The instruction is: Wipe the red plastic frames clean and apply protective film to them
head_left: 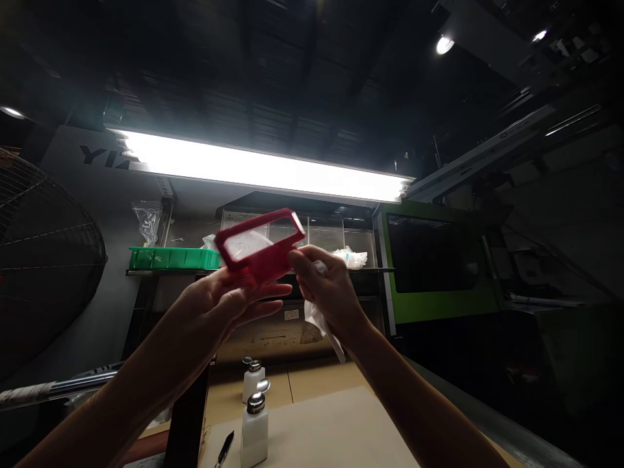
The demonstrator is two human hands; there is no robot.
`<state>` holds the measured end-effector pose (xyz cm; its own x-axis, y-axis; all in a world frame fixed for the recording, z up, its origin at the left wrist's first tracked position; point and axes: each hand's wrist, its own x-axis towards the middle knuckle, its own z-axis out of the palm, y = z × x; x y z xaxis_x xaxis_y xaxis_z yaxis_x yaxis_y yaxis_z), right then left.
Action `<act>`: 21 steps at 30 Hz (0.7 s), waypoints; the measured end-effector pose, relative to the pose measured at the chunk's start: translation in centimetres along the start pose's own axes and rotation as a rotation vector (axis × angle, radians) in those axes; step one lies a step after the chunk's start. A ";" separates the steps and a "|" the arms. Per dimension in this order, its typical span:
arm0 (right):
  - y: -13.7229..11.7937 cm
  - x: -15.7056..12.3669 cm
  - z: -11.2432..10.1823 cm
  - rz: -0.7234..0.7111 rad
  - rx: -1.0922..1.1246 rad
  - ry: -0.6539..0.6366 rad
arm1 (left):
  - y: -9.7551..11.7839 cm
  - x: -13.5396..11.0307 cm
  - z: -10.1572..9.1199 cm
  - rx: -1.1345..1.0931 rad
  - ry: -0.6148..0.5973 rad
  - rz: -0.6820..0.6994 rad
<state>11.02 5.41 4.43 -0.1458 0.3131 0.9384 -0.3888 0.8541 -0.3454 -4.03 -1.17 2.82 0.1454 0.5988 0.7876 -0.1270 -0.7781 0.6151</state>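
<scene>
Head view: red frame [271, 262] was held up in the air above the table [341, 422], tilted, its right end higher, in front of the shelf [297, 270] and below the lit lamp [263, 167]. Right hand [324, 281] was closed, thumb and fingers pinching the frame's lower right corner; a white cloth [316, 316] was bunched in the same hand, hanging below. Left hand [231, 302] was mostly open, fingers outstretched, touching the frame's lower left side; could not tell whether it pinched there. Two white bottles [254, 434] stood upright near the table's left edge, one behind the other; black pen [225, 448] lay between the front one and that edge. Green tray [175, 259] sat at the shelf's left end.
</scene>
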 end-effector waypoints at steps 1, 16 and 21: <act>0.0 0.0 -0.2 -0.017 -0.012 0.021 | -0.1 -0.1 -0.2 0.013 0.009 -0.013; 0.6 -0.3 -1.2 0.048 -0.022 0.091 | -0.6 0.3 -3.1 0.578 0.350 0.006; 1.1 -0.5 -2.0 0.086 -0.054 0.105 | -1.2 -0.8 -5.2 0.656 0.408 -0.027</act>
<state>12.47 7.03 3.57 -0.0793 0.4255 0.9015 -0.3290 0.8425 -0.4265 -9.09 0.23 1.62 -0.2492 0.5428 0.8021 0.4973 -0.6389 0.5869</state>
